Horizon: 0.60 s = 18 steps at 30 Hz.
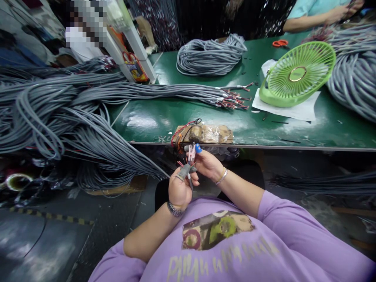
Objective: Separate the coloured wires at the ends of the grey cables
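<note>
Low in front of my body, just off the table's front edge, my left hand [179,188] is closed round a grey cable [190,182]. Its thumb wears a grey cover [184,171], and thin red and orange wires [181,162] fan out above it. Close beside it, my right hand [208,164] has a blue cover on a fingertip and pinches a small white piece with reddish marks [192,152], whose kind is unclear. Behind both hands, a wooden block [217,134] with a dark lump and red and black leads lies at the table edge.
Across the green table [147,121] runs a bundle of grey cables [164,91] with stripped ends. A coiled bundle [210,56], green fan [296,74], paper [302,111] and orange-handled scissors [280,43] lie beyond. Cables heap at left [38,105]. A co-worker's arm [311,21] shows top right.
</note>
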{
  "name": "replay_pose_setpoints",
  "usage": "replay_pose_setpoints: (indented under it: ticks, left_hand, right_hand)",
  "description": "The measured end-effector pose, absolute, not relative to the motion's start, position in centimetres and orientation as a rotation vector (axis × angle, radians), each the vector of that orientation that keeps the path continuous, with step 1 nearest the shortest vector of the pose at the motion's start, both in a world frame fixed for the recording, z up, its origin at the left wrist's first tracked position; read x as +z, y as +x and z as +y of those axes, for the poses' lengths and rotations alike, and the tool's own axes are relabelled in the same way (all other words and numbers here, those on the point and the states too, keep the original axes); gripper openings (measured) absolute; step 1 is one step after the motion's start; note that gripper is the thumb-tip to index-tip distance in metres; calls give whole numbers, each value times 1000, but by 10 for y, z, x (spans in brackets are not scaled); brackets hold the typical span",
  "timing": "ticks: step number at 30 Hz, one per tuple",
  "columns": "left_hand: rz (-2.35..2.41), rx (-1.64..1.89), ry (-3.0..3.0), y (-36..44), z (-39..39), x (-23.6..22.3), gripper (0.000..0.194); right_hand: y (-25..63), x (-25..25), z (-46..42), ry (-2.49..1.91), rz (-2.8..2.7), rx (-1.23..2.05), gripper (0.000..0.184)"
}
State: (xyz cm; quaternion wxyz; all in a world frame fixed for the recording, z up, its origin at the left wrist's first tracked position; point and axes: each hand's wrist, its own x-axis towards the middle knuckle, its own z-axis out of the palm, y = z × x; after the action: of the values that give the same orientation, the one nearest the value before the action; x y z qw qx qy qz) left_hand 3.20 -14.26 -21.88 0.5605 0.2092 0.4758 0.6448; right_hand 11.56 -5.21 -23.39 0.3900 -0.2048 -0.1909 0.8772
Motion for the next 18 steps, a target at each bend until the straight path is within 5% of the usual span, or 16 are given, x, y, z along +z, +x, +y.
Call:
replay_pose_setpoints:
  ticks: [18]
  left_hand:
    - [1147,1491,565,24,-162,-222,21]
  right_hand:
    - [133,-243,-55,-568,-401,2295,40]
